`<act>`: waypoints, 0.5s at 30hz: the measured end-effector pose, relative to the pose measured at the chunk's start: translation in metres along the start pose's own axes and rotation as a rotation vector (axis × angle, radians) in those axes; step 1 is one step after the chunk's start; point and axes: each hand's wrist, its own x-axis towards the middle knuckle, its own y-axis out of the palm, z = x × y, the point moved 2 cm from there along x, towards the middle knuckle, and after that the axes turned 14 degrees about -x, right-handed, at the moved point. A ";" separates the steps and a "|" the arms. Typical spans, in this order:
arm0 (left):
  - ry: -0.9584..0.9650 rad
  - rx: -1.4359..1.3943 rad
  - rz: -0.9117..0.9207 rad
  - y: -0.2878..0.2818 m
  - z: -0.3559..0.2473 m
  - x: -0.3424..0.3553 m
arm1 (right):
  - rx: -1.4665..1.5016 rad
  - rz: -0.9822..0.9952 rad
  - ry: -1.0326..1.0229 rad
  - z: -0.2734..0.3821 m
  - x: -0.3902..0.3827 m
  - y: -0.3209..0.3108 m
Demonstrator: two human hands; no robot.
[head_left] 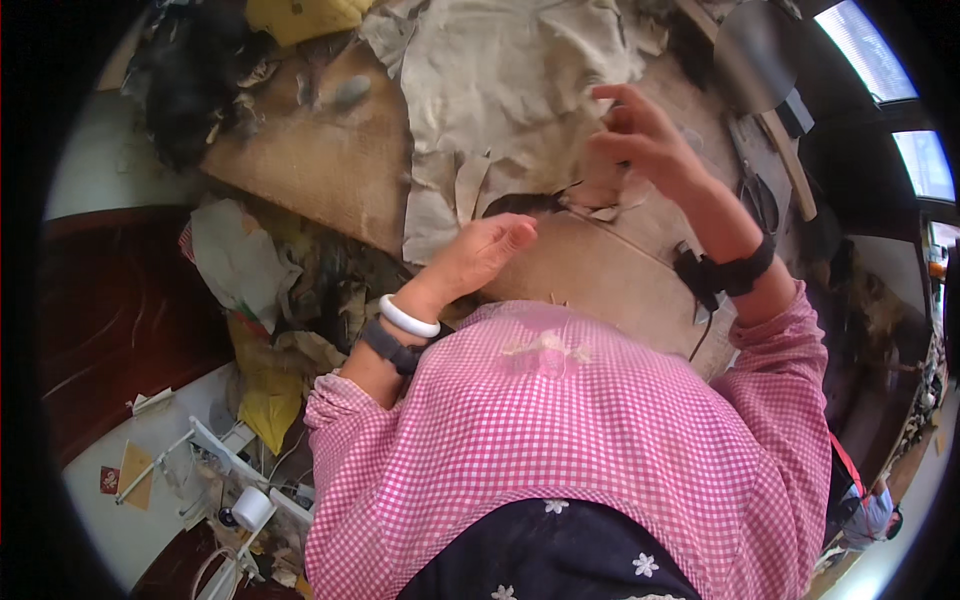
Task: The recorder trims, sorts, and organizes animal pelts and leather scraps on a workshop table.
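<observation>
A pale, wrinkly hide (500, 90) lies spread out on the brown surface (320, 150). Its edges are ragged, and one corner reaches the surface's near edge.

Hide (500, 90) on a work board (310, 160), fur (190, 80) left of the hide, scraps (240, 265) left of the person (600, 430)

Fisheye view from the wearer's head, facing steeply down, near both hands (478, 252)
</observation>
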 end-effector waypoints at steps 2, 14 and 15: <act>-0.078 -0.251 -0.044 0.005 -0.004 0.013 | 0.102 0.051 -0.064 0.019 0.001 0.015; 0.386 -0.726 -0.656 -0.065 -0.052 -0.029 | -0.188 0.233 -0.209 0.044 -0.009 0.062; 0.440 -0.663 -0.691 -0.075 -0.059 -0.042 | -0.257 0.152 -0.201 0.029 0.000 0.051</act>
